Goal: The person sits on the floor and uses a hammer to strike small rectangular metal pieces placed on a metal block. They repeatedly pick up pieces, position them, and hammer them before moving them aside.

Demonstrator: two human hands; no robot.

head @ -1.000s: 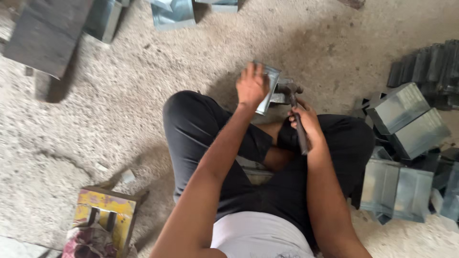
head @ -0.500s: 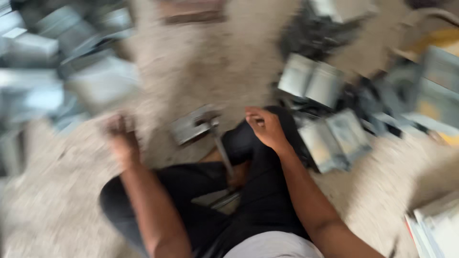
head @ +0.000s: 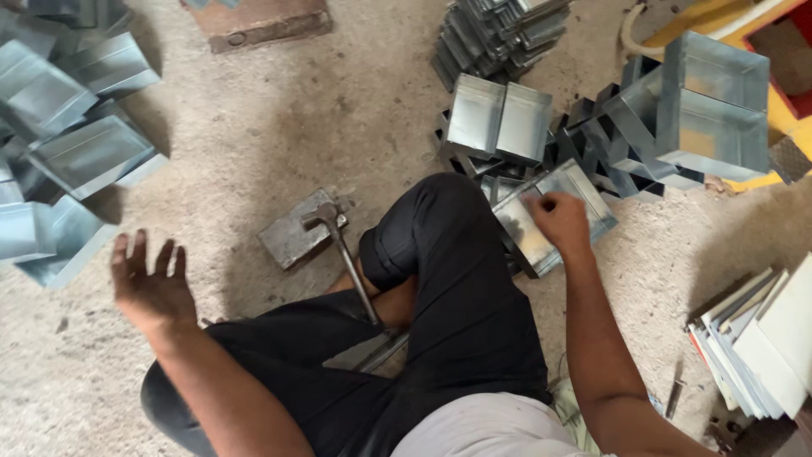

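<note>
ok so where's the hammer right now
In the head view the hammer lies on the floor in front of the person's crossed legs, its head on a flat metal block; neither hand holds it, and the left hand hovers open to its left.

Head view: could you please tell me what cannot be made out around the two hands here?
- Right hand: its fingers cover part of the folded metal piece, so the grip is unclear.
- Hammer: the handle's lower end is hidden behind the leg.
- Left hand: open, slightly blurred; contact with the floor is uncertain.
- Stacked sheets: cut off by the right edge.
</note>
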